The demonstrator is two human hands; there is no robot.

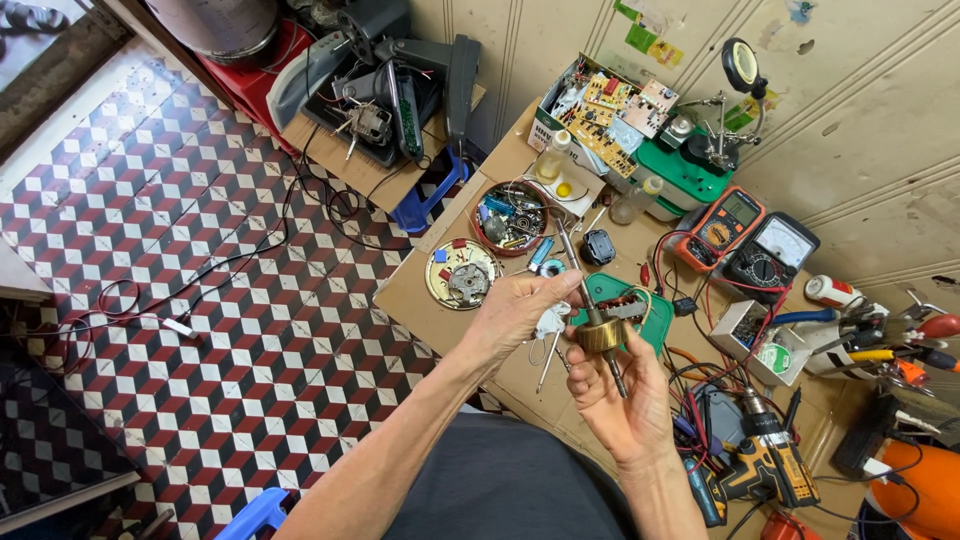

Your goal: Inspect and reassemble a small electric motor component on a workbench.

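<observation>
My right hand (618, 400) holds a small motor rotor (603, 330) with copper windings and a steel shaft, raised above the workbench. My left hand (515, 310) reaches in from the left and its fingertips pinch the upper end of the rotor's shaft. Beneath the rotor lies a green cutting mat (655, 325). A round metal lid (460, 273) with a motor part in it sits to the left of my left hand on the cardboard-covered bench (420, 300).
A round tin of small parts (510, 217), two multimeters (745, 240), a box of circuit boards (600, 110), a helping-hand magnifier (725, 120), a cordless drill (760, 465), pliers and tangled leads crowd the bench. Cables trail over the checkered floor (200, 250).
</observation>
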